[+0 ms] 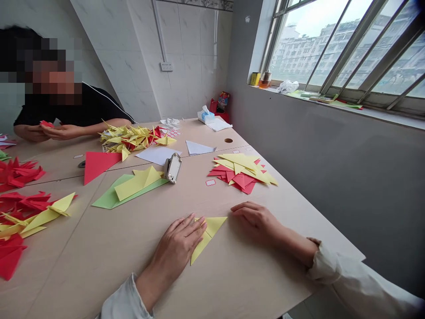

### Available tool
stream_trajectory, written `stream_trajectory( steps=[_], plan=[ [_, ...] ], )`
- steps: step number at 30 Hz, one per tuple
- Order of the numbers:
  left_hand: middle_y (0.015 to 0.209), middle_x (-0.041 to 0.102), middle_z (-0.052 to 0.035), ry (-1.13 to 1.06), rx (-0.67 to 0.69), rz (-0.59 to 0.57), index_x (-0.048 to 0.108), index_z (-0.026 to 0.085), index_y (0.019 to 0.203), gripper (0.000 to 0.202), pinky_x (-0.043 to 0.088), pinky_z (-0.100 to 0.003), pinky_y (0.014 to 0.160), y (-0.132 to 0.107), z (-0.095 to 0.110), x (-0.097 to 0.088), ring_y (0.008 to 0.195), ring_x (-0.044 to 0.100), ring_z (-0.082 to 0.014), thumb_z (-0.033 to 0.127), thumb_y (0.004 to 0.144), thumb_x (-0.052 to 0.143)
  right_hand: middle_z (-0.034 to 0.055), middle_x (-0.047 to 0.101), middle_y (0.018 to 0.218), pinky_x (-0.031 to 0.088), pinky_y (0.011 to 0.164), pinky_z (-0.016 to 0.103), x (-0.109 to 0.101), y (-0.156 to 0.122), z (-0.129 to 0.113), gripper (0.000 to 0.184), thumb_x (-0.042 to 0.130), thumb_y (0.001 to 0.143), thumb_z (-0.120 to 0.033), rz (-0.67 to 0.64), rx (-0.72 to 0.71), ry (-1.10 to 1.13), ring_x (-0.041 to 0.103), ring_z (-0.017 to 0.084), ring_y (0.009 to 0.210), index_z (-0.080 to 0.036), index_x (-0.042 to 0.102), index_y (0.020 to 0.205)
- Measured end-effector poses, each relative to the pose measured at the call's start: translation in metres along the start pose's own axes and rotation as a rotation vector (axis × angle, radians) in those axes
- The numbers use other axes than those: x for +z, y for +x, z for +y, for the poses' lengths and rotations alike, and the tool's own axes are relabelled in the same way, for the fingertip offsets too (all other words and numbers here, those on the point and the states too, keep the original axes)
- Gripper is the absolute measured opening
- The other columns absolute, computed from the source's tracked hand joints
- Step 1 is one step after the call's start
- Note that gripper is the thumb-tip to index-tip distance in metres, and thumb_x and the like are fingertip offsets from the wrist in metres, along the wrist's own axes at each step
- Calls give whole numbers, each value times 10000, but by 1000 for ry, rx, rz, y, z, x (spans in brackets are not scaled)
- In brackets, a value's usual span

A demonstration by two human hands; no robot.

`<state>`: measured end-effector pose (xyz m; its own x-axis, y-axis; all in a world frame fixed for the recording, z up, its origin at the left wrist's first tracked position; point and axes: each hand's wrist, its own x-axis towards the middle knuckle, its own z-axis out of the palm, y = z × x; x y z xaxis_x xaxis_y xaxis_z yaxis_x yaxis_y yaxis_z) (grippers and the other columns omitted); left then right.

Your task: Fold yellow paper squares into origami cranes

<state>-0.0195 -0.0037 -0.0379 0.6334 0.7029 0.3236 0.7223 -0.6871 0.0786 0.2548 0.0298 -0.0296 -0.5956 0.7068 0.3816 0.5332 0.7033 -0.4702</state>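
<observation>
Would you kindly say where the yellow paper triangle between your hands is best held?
Take the yellow paper triangle by its free point, from the side of the right hand: that point juts clear, while the left hand touches the opposite edge.

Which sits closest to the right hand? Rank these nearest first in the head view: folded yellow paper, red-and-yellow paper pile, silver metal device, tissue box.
1. Folded yellow paper: just left of the right hand.
2. Red-and-yellow paper pile: ahead on the table.
3. Silver metal device: ahead and left.
4. Tissue box: far end, by the wall.
</observation>
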Motion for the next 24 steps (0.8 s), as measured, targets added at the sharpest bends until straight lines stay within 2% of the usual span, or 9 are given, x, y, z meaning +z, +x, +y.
stream_trajectory(
  steps=[2, 4, 6, 8, 13, 20, 24],
  plan=[
    [1241, 610, -20, 31, 7, 3, 526, 285, 1263, 374, 450, -393, 902, 0, 0, -1, 1203, 505, -232, 190, 914, 429, 140, 520, 1305, 410, 1017, 398, 10, 3, -12, 369, 353, 950, -234, -119, -76, -51, 468, 206, 1224, -157, 475, 1291],
    [1236, 614, -12, 70, 4, 17, 528, 313, 1259, 369, 433, -394, 911, 0, 1, -1, 1199, 506, -233, 219, 913, 440, 188, 334, 1435, 247, 1104, 492, 19, 7, -25, 631, 442, 907, -432, -251, -172, -98, 269, 269, 1352, -103, 273, 1418],
    [1228, 621, -2, 102, -24, 50, 540, 337, 1242, 356, 412, -401, 928, 0, 4, -3, 1188, 513, -233, 244, 913, 443, 200, 200, 1482, 169, 1128, 488, 25, 9, -33, 864, 479, 839, -572, -326, -222, -81, 156, 275, 1384, -76, 128, 1453],
    [1219, 626, 13, 119, -58, 76, 550, 356, 1225, 345, 395, -412, 939, -1, 8, -4, 1175, 522, -233, 257, 913, 443, 199, 129, 1496, 128, 1135, 484, 26, 9, -35, 944, 480, 811, -620, -379, -240, -67, 107, 277, 1391, -75, 62, 1458],
    [1217, 626, 48, 150, -95, 69, 528, 389, 1233, 352, 354, -454, 971, -3, 15, -7, 1165, 529, -240, 269, 912, 449, 185, 112, 1502, 104, 1140, 479, 20, 9, -32, 957, 471, 807, -635, -432, -251, -43, 105, 281, 1390, -98, 26, 1462],
    [1235, 615, -36, 210, -163, 69, 494, 278, 1285, 369, 234, -524, 1058, -8, 21, 6, 1210, 492, -246, 242, 933, 391, 174, 105, 1504, 100, 1139, 490, 20, 10, -33, 941, 479, 805, -631, -438, -236, -23, 107, 284, 1390, -120, 43, 1464],
    [1279, 580, 4, 200, -162, 43, 472, 279, 1294, 372, 176, -548, 1073, -8, 23, 5, 1226, 475, -248, 231, 935, 385, 157, 67, 1511, 81, 1140, 483, 19, 9, -34, 936, 453, 814, -639, -463, -217, -45, 77, 274, 1394, -129, 12, 1464]
  ],
)
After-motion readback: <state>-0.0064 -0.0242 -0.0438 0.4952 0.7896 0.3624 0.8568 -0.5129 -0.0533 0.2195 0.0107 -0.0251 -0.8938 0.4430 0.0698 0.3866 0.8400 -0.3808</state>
